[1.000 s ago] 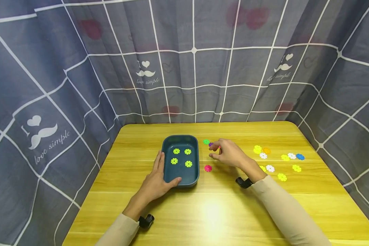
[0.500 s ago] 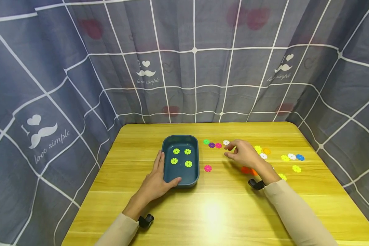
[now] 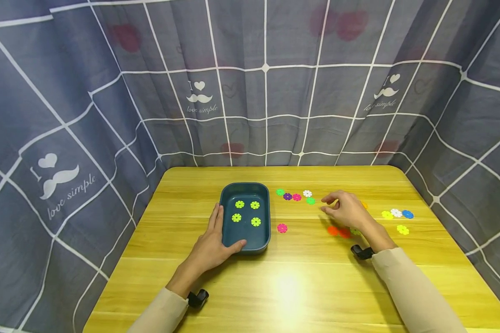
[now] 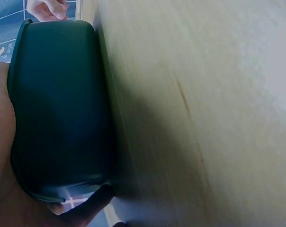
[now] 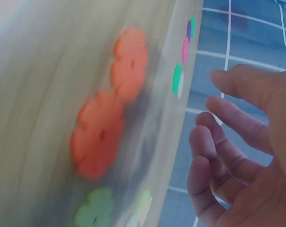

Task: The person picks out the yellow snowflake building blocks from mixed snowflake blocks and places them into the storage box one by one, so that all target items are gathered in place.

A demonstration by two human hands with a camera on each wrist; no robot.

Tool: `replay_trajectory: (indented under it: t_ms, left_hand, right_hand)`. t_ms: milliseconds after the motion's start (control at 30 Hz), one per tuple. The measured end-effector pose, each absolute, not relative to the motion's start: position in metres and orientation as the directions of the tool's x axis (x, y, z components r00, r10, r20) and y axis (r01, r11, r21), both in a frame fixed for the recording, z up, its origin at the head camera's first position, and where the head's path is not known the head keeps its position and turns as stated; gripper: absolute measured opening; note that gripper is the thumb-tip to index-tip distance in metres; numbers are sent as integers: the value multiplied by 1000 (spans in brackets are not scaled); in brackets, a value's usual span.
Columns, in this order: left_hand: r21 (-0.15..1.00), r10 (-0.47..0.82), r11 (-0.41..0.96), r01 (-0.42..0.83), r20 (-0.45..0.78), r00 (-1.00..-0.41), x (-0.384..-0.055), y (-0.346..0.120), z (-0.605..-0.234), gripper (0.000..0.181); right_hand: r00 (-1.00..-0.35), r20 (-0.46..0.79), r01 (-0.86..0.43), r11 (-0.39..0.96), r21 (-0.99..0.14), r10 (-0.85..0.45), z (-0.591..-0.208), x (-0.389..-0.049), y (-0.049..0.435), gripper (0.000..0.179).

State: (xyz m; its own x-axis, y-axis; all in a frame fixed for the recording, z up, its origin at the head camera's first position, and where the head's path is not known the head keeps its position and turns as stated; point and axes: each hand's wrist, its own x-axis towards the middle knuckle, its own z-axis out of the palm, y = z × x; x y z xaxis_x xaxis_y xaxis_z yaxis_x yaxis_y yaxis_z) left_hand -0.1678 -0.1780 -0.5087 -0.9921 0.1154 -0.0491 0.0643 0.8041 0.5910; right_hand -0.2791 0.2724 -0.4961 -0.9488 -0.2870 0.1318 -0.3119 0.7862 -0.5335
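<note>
A dark blue-green plastic tray (image 3: 250, 240) stands on the wooden table, with several yellow-green flower-shaped discs (image 3: 256, 222) spaced out on its floor. My left hand (image 3: 210, 240) rests against its near left corner, fingers straight along the left wall and thumb on the front rim. To the right, my right hand (image 3: 346, 210) hovers over loose discs, thumb and fingertips apart and nothing between them. Orange discs (image 5: 100, 135) lie below it in the right wrist view. A green disc (image 3: 310, 201) is just left of its fingertips. The hand hides part of the pile.
White, pink, purple and green discs lie near a pink disc (image 3: 282, 228) right of the tray. Yellow, white and blue discs (image 3: 408, 214) lie farther right. A grey checked curtain (image 3: 241, 120) surrounds the wooden table (image 3: 183, 185) at its back and sides.
My right hand has moved right, away from the tray, uncovering purple, pink, white and green discs, then orange ones. My left hand and the tray have stayed in place.
</note>
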Motion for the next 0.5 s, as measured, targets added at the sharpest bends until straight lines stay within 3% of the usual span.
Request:
replay_trajectory:
  t_ms: [500]
  left_hand:
    - [599,117,798,68,-43,-992,-168,-179,-510,134]
  right_hand:
    - [-968,130,-250,818,-517,-214,-500,-281,317,40]
